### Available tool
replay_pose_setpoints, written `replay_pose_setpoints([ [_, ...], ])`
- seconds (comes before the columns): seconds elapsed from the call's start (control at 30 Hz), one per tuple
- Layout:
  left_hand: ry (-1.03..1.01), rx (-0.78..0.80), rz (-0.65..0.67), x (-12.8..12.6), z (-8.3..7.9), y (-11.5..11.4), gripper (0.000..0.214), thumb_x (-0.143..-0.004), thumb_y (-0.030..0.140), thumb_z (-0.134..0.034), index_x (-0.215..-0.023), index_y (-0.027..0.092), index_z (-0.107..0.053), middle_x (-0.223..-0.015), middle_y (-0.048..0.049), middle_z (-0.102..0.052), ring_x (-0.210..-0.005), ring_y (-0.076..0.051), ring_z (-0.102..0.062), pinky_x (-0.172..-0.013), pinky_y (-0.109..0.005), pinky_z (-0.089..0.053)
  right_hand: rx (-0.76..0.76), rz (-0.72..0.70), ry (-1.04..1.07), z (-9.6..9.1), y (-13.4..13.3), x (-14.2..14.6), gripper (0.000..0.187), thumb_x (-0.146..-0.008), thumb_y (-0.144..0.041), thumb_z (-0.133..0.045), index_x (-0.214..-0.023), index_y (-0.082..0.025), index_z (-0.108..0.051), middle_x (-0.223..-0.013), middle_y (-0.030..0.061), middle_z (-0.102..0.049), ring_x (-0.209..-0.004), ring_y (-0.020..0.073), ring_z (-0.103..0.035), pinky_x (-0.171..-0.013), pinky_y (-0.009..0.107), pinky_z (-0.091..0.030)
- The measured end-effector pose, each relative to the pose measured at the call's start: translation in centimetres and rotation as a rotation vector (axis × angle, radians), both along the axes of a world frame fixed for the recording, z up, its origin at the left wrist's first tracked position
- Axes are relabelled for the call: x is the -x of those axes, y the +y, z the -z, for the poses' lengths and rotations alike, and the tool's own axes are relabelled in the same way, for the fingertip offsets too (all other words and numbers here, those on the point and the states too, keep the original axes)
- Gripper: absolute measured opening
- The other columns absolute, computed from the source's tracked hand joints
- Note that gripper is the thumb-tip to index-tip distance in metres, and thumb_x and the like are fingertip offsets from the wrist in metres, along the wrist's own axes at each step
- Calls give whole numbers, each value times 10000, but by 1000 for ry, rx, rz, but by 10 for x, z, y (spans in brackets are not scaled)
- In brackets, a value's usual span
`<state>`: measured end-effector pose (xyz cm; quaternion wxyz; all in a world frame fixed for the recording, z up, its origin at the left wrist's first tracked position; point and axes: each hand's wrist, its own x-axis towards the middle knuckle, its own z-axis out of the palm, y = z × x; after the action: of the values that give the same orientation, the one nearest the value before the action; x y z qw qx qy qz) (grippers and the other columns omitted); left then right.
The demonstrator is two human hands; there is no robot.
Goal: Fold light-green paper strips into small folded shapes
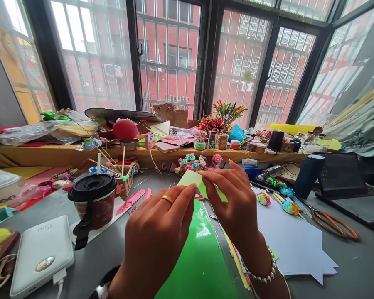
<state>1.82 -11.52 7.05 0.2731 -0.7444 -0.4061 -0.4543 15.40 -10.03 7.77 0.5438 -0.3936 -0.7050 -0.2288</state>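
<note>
Between my two hands is a piece of light green paper (pixel 189 178), raised above a shiny green sheet (pixel 202 249) on the desk. My left hand (pixel 162 224), with a gold ring, pinches the paper's near edge between thumb and forefinger. On the paper's right side my right hand (pixel 232 199) pinches it near a crease, its other fingers lifted. Part of the paper shows below the right fingers, and the rest is hidden behind both hands. Small crocheted-looking flowers (pixel 190 162) stand just beyond the paper.
On the left are a lidded cup (pixel 95 203) and a white power bank (pixel 43 253). White paper sheets (pixel 293 236), crumpled paper flowers (pixel 289 207), scissors (pixel 333 224), a dark bottle (pixel 310 176) and a laptop-like device (pixel 355 199) lie right. A crowded window ledge (pixel 174 155) runs behind.
</note>
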Motion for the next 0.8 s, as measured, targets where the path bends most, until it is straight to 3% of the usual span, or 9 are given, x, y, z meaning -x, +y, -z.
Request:
replay_pose_setpoints([
  [0.3, 21, -5, -118, 4, 2, -5, 228, -736, 208, -493, -937, 273, -580, -774, -4, -653, -613, -177, -564, -533, -267, -354, 1, -26, -29, 1, -10, 7, 148, -771, -178, -464, -837, -218, -590, -740, -6, -632, -707, 128, -557, -919, 375, -283],
  [0.47, 98, -127, -162, 2, 5, -4, 227, -751, 185, -472, -950, 224, -576, -764, -17, -654, -626, -162, -577, -552, -252, -378, -3, -42, -24, -1, -12, 7, 150, -774, -169, -459, -835, -207, -591, -742, -1, -634, -699, 127, -561, -911, 384, -297],
  [0.8, 113, -200, -144, 0, 5, -8, 212, -736, 168, -500, -928, 168, -592, -741, -25, -663, -643, -163, -592, -569, -248, -393, 0, -54, -28, -3, -15, 8, 139, -769, -155, -471, -825, -181, -595, -744, 2, -639, -691, 117, -561, -911, 374, -301],
])
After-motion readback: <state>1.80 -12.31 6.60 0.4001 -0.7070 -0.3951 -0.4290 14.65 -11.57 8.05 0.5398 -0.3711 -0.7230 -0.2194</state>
